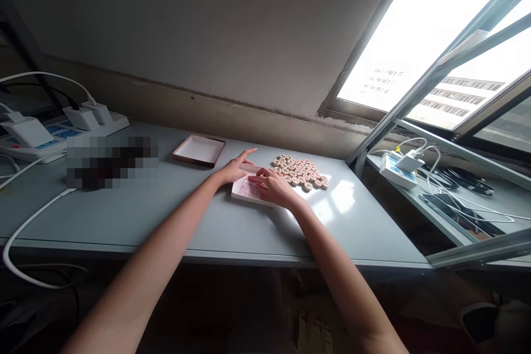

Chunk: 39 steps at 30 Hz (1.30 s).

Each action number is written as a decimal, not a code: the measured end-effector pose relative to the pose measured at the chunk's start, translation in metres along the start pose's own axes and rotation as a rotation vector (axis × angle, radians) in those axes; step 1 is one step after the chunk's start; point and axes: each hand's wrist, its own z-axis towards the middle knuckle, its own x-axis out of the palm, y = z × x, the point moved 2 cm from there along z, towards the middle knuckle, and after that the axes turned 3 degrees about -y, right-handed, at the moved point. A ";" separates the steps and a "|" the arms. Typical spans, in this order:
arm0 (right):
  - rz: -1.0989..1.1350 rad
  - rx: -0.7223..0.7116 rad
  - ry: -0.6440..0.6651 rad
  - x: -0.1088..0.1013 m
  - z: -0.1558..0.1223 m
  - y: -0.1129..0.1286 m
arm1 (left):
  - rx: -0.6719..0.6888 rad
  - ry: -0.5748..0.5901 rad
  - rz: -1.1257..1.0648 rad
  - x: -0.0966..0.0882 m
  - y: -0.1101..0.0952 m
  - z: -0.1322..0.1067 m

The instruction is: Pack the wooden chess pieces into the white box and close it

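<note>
A shallow white box (251, 199) sits on the grey table, with a thin pink-printed sheet (248, 187) inside. My left hand (230, 171) is at the box's far left corner, touching it, thumb and fingers spread apart. Across the right part of the box lies my right hand (277, 187), its stretched fingers resting on the sheet; it hides that side of the box. Just beyond the right hand, many round wooden Chinese chess pieces (299, 170) are spread in a loose cluster, marked with characters.
A shallow lid (199, 150), dark-rimmed and pale inside, lies left of the box. A power strip (66, 134) with white adapters stands at far left, near a blurred dark object (112, 163). At right, a metal frame (398, 116) borders a shelf with another power strip (396, 170) and cables.
</note>
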 end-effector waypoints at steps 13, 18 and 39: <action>0.015 -0.053 0.031 0.001 0.000 0.000 | -0.051 0.055 -0.109 -0.006 0.006 -0.001; 0.019 -0.071 0.046 0.002 0.000 0.002 | -0.042 0.101 -0.131 -0.012 0.010 -0.001; -0.104 0.310 -0.173 -0.030 -0.027 -0.061 | -0.139 0.124 -0.045 -0.011 0.000 -0.002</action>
